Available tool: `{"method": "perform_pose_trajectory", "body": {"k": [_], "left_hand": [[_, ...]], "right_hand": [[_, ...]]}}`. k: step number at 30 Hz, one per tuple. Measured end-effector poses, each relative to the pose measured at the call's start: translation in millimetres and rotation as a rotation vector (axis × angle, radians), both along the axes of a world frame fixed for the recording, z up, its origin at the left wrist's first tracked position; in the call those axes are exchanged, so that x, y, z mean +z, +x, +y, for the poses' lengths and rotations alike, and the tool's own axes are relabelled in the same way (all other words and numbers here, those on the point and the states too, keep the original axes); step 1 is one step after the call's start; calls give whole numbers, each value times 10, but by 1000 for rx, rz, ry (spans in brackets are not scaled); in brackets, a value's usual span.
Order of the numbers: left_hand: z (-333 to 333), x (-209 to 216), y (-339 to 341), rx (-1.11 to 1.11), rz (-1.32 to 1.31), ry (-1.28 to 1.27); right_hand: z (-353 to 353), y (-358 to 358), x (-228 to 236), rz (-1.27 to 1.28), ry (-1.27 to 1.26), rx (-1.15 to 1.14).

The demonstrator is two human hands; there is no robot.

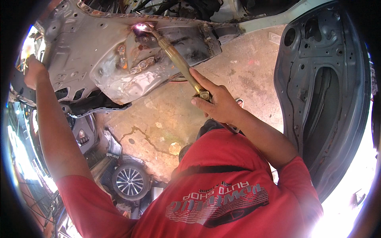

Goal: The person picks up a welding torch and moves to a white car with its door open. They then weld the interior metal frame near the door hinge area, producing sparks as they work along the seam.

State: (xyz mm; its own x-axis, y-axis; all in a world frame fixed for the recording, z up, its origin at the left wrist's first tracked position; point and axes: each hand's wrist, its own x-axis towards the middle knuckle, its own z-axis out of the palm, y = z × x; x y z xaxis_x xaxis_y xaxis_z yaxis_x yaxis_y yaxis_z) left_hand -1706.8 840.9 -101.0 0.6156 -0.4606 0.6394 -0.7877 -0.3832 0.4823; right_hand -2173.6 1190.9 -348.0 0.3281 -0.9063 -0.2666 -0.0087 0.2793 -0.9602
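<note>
Head view: and it's a long, brass-coloured metal torch [176,59] in the upper middle, slanting up and left from the right hand [220,101] to a broad grey sheet-metal car panel [81,43].
Torch looks: slim tube, dull gold, ribbed partway along, a chunky valve at the hand end.
Hot spot: a pinkish-white glow [141,27] blazes at the tip, just below the panel's upper edge; whether metal meets metal is lost in the glare.
Right fingers: clamped on the torch's rear end, one stretched along the upper side, another reaching under beside the valve.
Left fingers: curled, it seems; the left hand [36,74] sits at the panel's far left side, and what it grips, if anything, cannot be told.
Panel face: dark scorching right by the glow, rusty orange patches lower down.
Round about: a dark grey, curved car door [291,75] stands to the right, a silver multi-spoked wheel [131,181] lower left, stained tan concrete floor [158,119] between.
</note>
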Motion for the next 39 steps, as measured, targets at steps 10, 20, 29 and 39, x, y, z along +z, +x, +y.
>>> {"method": "perform_pose_trajectory", "body": {"k": [10,20,29,39], "left_hand": [[-42,5,71,-53,-29,23],[-32,8,52,-22,-38,45],[34,18,-85,3,5,48],[57,13,-87,-14,-16,43]], "right_hand": [[3,0,3,-24,20,-2],[-7,-7,32,-20,109,15],[-7,4,47,-16,131,9],[6,6,43,-43,111,7]]}}
